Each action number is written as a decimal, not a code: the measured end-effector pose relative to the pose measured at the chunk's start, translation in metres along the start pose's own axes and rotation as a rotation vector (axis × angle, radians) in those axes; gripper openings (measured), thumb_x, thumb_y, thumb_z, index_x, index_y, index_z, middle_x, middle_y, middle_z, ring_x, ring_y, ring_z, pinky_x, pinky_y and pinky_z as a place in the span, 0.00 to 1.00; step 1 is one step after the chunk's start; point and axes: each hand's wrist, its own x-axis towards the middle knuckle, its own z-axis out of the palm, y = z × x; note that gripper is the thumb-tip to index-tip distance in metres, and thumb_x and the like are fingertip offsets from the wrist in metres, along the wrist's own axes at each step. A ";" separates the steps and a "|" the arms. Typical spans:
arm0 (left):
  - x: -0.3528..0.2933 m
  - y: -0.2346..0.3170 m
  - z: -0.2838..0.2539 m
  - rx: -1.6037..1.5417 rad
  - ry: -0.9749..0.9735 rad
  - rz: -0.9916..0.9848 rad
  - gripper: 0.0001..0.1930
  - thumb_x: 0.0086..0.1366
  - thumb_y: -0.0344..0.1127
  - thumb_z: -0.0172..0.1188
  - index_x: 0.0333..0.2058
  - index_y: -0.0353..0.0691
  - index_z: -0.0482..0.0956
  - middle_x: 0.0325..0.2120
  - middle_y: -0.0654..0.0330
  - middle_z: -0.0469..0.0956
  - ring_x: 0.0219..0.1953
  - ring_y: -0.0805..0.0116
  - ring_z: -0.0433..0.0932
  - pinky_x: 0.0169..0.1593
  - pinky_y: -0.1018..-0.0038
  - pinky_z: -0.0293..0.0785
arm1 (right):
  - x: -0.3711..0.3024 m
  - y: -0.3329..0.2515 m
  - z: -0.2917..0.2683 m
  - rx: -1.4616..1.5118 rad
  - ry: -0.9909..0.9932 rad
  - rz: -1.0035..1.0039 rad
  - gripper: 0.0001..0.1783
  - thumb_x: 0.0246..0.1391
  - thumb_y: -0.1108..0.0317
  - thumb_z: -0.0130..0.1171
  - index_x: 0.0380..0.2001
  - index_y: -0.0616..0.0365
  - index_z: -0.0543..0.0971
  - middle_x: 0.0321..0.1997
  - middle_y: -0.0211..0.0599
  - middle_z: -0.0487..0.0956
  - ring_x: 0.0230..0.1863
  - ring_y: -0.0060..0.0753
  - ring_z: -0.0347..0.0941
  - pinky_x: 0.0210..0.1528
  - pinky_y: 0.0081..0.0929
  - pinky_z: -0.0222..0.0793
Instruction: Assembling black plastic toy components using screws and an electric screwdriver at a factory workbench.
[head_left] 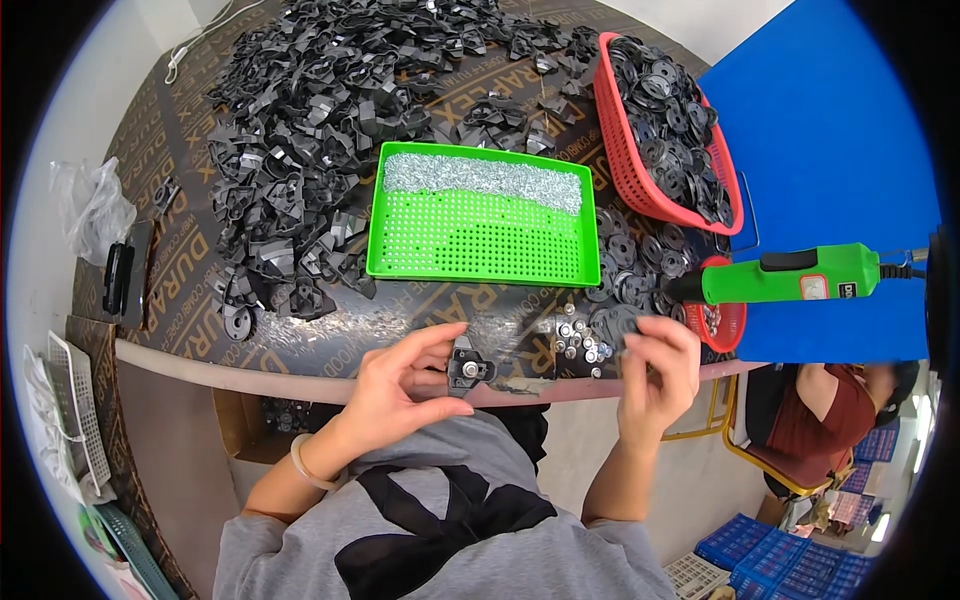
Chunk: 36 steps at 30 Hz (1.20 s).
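My left hand is closed on a black plastic bracket, held by its edge between fingers and thumb near the front edge of the table. A shiny round metal piece sits in the bracket's middle. Off to the right, my right hand pinches a black plastic disc, slightly blurred, just above the tabletop. Below that disc lie several small silvery metal pieces. Behind them are loose black discs. Beyond my hands stands a green perforated tray with a band of small silvery parts along its far side.
A big pile of black brackets covers the far left of the table. At the right are a red basket full of black discs, a small red bowl and a green power screwdriver. Another person sits further right.
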 end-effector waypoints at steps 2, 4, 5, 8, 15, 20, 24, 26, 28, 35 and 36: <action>0.000 -0.002 0.000 0.002 0.004 0.036 0.42 0.49 0.18 0.75 0.64 0.33 0.66 0.47 0.55 0.78 0.48 0.70 0.79 0.50 0.71 0.81 | -0.008 -0.005 0.004 0.119 0.046 -0.042 0.12 0.41 0.82 0.70 0.30 0.54 0.85 0.46 0.41 0.76 0.44 0.35 0.73 0.33 0.21 0.69; 0.000 -0.002 0.001 0.009 0.005 0.049 0.42 0.49 0.18 0.75 0.64 0.33 0.66 0.47 0.55 0.78 0.47 0.69 0.79 0.50 0.71 0.81 | -0.016 -0.002 0.007 0.153 0.047 -0.056 0.12 0.40 0.82 0.71 0.29 0.54 0.85 0.46 0.41 0.76 0.45 0.36 0.72 0.32 0.21 0.69; 0.000 -0.001 0.001 0.016 0.006 0.061 0.42 0.49 0.18 0.75 0.64 0.32 0.66 0.47 0.54 0.78 0.47 0.69 0.79 0.50 0.70 0.82 | -0.018 -0.001 0.008 0.188 0.048 -0.069 0.11 0.39 0.82 0.71 0.27 0.53 0.85 0.46 0.41 0.77 0.45 0.37 0.72 0.31 0.22 0.69; -0.001 -0.002 0.001 0.031 0.009 0.060 0.42 0.49 0.19 0.75 0.63 0.32 0.66 0.47 0.54 0.78 0.47 0.69 0.79 0.50 0.70 0.82 | -0.020 -0.001 0.007 0.164 -0.003 -0.107 0.10 0.38 0.81 0.71 0.26 0.55 0.83 0.47 0.42 0.79 0.45 0.41 0.73 0.33 0.25 0.70; -0.002 0.000 0.002 0.022 0.031 0.037 0.42 0.49 0.20 0.76 0.63 0.32 0.66 0.47 0.53 0.78 0.47 0.69 0.80 0.50 0.69 0.82 | -0.030 -0.011 0.025 0.388 -0.020 0.037 0.09 0.41 0.82 0.68 0.27 0.59 0.81 0.42 0.42 0.80 0.44 0.46 0.79 0.38 0.28 0.74; -0.002 -0.002 0.001 0.032 0.033 0.067 0.41 0.49 0.21 0.76 0.63 0.36 0.68 0.48 0.52 0.78 0.49 0.66 0.81 0.53 0.67 0.82 | -0.034 -0.019 0.018 0.483 -0.231 0.303 0.12 0.49 0.83 0.66 0.39 0.64 0.83 0.38 0.41 0.79 0.35 0.27 0.76 0.33 0.21 0.75; 0.000 0.001 0.003 0.042 0.039 0.099 0.40 0.49 0.21 0.76 0.62 0.35 0.68 0.48 0.52 0.78 0.49 0.67 0.80 0.52 0.66 0.83 | -0.020 -0.041 0.030 0.841 -0.305 0.786 0.13 0.55 0.81 0.64 0.45 0.68 0.79 0.39 0.37 0.79 0.31 0.19 0.77 0.28 0.14 0.76; 0.001 0.005 0.004 0.079 0.031 0.078 0.40 0.49 0.21 0.75 0.62 0.34 0.69 0.48 0.52 0.78 0.48 0.67 0.80 0.52 0.66 0.83 | -0.022 -0.037 0.035 0.876 -0.343 0.812 0.12 0.55 0.80 0.64 0.44 0.68 0.79 0.38 0.36 0.79 0.30 0.19 0.77 0.27 0.14 0.76; 0.001 0.005 0.004 0.068 0.036 0.080 0.39 0.49 0.22 0.76 0.62 0.35 0.69 0.48 0.52 0.78 0.48 0.68 0.80 0.51 0.66 0.84 | -0.019 -0.037 0.039 0.910 -0.383 0.839 0.10 0.56 0.80 0.64 0.42 0.68 0.80 0.37 0.35 0.78 0.29 0.20 0.78 0.27 0.15 0.77; 0.001 -0.004 0.004 0.092 0.058 0.105 0.39 0.48 0.24 0.77 0.61 0.38 0.71 0.45 0.54 0.79 0.45 0.70 0.81 0.49 0.68 0.85 | -0.003 -0.046 0.051 0.743 -0.515 0.813 0.05 0.56 0.77 0.66 0.34 0.68 0.81 0.29 0.31 0.77 0.24 0.18 0.78 0.24 0.14 0.75; 0.001 -0.003 0.004 0.092 0.060 0.103 0.39 0.48 0.24 0.77 0.61 0.38 0.71 0.45 0.54 0.79 0.45 0.70 0.81 0.49 0.68 0.85 | -0.003 -0.047 0.053 0.707 -0.519 0.791 0.05 0.55 0.77 0.67 0.33 0.68 0.81 0.29 0.31 0.77 0.23 0.17 0.78 0.23 0.14 0.75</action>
